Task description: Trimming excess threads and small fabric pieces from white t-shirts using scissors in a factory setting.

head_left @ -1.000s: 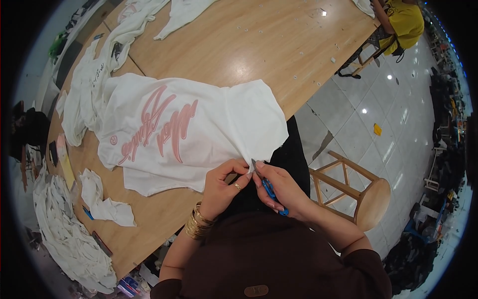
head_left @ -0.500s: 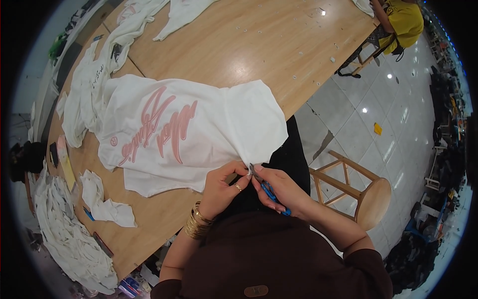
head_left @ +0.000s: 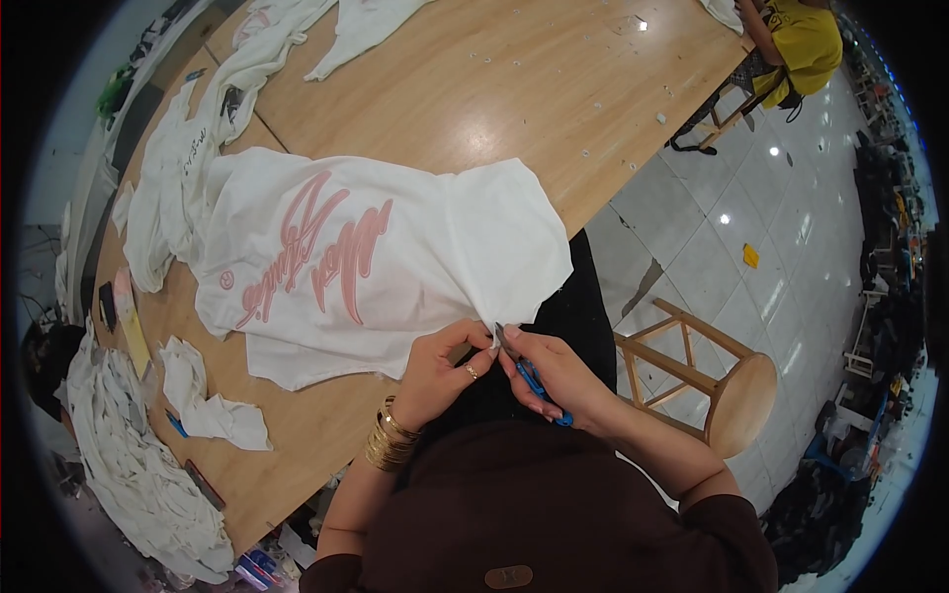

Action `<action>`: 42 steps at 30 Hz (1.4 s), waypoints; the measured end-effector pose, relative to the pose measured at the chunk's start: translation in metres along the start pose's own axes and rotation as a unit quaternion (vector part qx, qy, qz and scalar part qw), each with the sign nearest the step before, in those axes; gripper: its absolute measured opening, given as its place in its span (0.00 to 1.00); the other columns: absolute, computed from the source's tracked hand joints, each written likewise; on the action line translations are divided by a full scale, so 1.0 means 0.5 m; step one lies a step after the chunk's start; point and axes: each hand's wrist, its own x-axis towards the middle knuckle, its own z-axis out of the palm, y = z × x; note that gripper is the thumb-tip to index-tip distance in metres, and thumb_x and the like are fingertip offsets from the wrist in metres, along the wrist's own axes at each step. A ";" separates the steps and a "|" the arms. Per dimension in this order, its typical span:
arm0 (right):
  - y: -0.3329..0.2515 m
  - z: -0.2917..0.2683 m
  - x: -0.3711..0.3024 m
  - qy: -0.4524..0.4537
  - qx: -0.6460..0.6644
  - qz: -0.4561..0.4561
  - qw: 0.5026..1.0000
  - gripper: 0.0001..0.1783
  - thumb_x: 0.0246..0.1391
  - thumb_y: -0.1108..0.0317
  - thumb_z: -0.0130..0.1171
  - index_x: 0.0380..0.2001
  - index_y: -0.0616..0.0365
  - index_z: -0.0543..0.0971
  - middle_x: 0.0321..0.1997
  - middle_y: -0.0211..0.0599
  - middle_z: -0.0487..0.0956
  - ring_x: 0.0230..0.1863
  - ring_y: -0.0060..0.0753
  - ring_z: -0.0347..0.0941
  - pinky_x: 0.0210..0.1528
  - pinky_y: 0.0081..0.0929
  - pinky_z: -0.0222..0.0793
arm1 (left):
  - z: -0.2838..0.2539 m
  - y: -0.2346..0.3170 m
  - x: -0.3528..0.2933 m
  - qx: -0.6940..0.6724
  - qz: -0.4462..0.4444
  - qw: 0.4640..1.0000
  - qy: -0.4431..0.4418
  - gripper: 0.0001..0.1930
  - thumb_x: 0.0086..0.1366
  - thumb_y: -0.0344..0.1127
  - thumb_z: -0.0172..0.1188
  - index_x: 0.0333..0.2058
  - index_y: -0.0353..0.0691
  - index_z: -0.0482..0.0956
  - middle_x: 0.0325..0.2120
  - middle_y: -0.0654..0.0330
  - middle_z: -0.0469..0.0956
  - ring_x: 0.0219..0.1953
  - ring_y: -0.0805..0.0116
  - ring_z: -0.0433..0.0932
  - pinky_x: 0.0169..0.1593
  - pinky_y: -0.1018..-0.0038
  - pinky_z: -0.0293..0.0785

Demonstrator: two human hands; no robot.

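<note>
A white garment (head_left: 415, 232) with large pink script lettering lies spread across the near side of the table, one end hanging over the edge toward my lap. My left hand (head_left: 442, 368), with a ring and gold bangles at the wrist, pinches the garment's edge between thumb and fingers. Closed around blue-handled thread snips (head_left: 530, 379), my right hand (head_left: 565, 374) holds their dark tips right at the pinched fabric. The two hands nearly meet there. Whether the blades are apart is too small to tell.
On the wooden table (head_left: 474, 109) lie more white garments (head_left: 163, 212), a small white cloth piece (head_left: 210, 407) and a yellow strip (head_left: 133, 331). A white fabric heap (head_left: 138, 474) sits at the left. A wooden stool (head_left: 741, 400) stands right; a person in yellow (head_left: 803, 49) sits far right.
The handle end of the snips has shifted very slightly left. Both hands and the garment stay almost in place. A dark shape at the left rim has moved downward.
</note>
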 end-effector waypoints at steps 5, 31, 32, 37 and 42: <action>0.006 0.000 0.001 0.010 -0.049 -0.016 0.999 0.23 0.64 0.49 0.36 0.23 0.55 0.66 0.07 0.28 0.63 0.04 0.15 0.49 0.07 0.14 0.45 | -0.002 0.002 0.001 0.013 0.001 1.000 -0.013 0.03 0.58 0.24 0.56 0.29 0.33 0.71 0.28 0.65 0.73 0.34 0.79 0.69 0.42 0.81 0.67; -0.005 -0.032 0.048 0.276 -0.210 -0.310 0.885 0.10 0.47 0.68 0.60 0.27 0.63 0.72 0.16 0.29 0.67 0.19 0.14 0.59 0.22 0.16 0.57 | -0.021 0.010 0.008 0.004 0.011 0.998 0.059 0.03 0.53 0.21 0.56 0.26 0.33 0.70 0.36 0.62 0.68 0.29 0.79 0.68 0.30 0.86 0.68; -0.004 -0.028 0.047 0.275 -0.233 -0.328 0.873 0.10 0.47 0.68 0.60 0.28 0.63 0.72 0.16 0.28 0.67 0.19 0.14 0.59 0.22 0.16 0.58 | -0.027 0.014 0.010 0.026 0.007 0.998 0.064 0.03 0.54 0.21 0.55 0.26 0.32 0.70 0.37 0.60 0.69 0.30 0.78 0.72 0.30 0.86 0.69; -0.016 -0.023 0.034 0.251 -0.267 -0.365 0.856 0.10 0.48 0.68 0.59 0.29 0.63 0.71 0.15 0.29 0.67 0.19 0.14 0.59 0.22 0.17 0.58 | -0.012 0.027 0.022 -0.151 -0.075 0.983 0.066 0.01 0.57 0.20 0.52 0.29 0.30 0.69 0.35 0.56 0.73 0.36 0.70 0.79 0.36 0.81 0.76; -0.021 -0.025 0.025 0.242 -0.293 -0.352 0.855 0.10 0.47 0.69 0.59 0.29 0.62 0.72 0.15 0.33 0.68 0.17 0.17 0.60 0.22 0.18 0.60 | 0.008 0.019 0.032 -0.175 -0.099 0.978 0.053 0.02 0.59 0.22 0.54 0.31 0.30 0.70 0.30 0.57 0.76 0.35 0.69 0.80 0.39 0.80 0.77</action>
